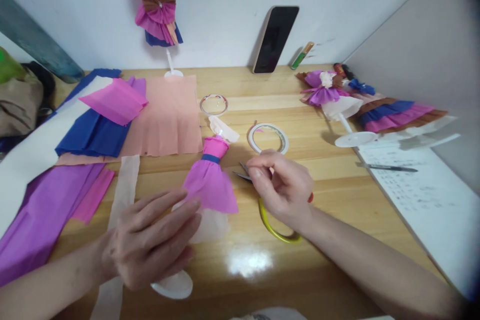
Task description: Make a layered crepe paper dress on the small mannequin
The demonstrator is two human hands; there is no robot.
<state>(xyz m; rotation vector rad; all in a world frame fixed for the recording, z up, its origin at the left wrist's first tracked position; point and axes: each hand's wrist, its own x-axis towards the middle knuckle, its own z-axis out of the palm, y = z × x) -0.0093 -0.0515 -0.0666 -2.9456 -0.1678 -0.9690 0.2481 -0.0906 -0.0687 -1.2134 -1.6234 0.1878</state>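
My left hand [157, 237], slightly blurred, reaches over the lower left of a crepe-paper dress figure [212, 180], its fingers stretched out. The figure has a pink top, blue belt and purple skirt, with white paper at its head and below the hem. My right hand [283, 185] is closed in a pinch to the right of the figure; whether anything tiny is between the fingertips cannot be seen. Partly hidden beneath it are scissors [243, 176], blades showing, and a yellow ring [279, 232]. A white disc base [173, 285] shows beside my left hand.
Coloured crepe paper [170, 115] and a white strip [125, 187] lie left. Two rolls of tape, one white [287, 142], one thin [214, 112], sit behind. A phone [276, 40] leans on the wall. Paper figures [403, 115] stand right, by a notebook [431, 200] and pen [393, 167].
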